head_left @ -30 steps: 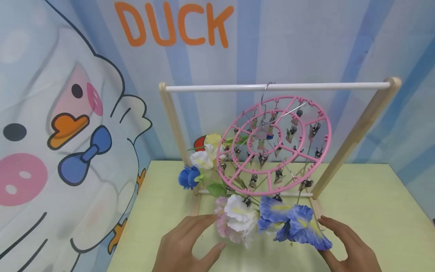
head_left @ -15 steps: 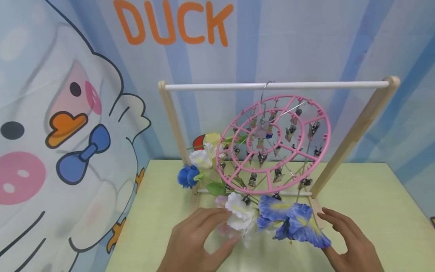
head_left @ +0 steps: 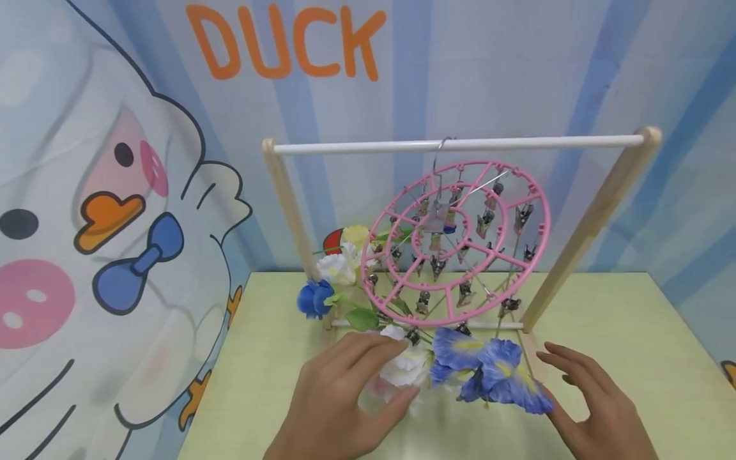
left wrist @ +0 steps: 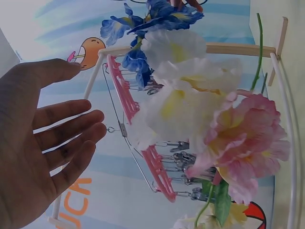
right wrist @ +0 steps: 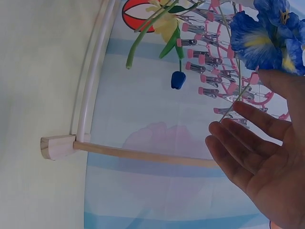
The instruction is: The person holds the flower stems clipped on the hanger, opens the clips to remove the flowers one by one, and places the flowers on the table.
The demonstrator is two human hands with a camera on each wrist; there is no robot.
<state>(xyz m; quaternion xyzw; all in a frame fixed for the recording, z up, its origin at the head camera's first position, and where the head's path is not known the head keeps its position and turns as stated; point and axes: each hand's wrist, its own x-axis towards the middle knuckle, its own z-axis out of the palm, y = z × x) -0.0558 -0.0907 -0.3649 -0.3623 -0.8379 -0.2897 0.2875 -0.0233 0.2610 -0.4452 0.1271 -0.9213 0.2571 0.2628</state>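
Note:
Beside the white flower (head_left: 409, 369) is my left hand (head_left: 339, 396), fingers lightly bent and thumb apart; the left wrist view shows its palm holding nothing. A pink flower (left wrist: 248, 143) hangs next to the white one, mostly hidden by this hand in the head view. My right hand (head_left: 600, 406) is at the right of a blue iris (head_left: 500, 370), its thumb right at the lowest petal and its fingers extended. These flowers hang at the front of a round pink clip hanger (head_left: 450, 308), which tilts toward me under its wire hook (head_left: 439, 153).
The hook hangs on the white rail (head_left: 356, 147) of a rack with wooden posts (head_left: 592, 233). Several metal clips (head_left: 465, 294) dangle from the hanger. At the left are a blue flower (head_left: 314, 298), another white flower (head_left: 337, 268) and a yellow flower (head_left: 355, 236). A pale yellow table (head_left: 253, 358) lies below.
My left hand has moved right, from the pink flower to in front of the white one. The right hand stays by the blue iris, its fingers slightly farther from it.

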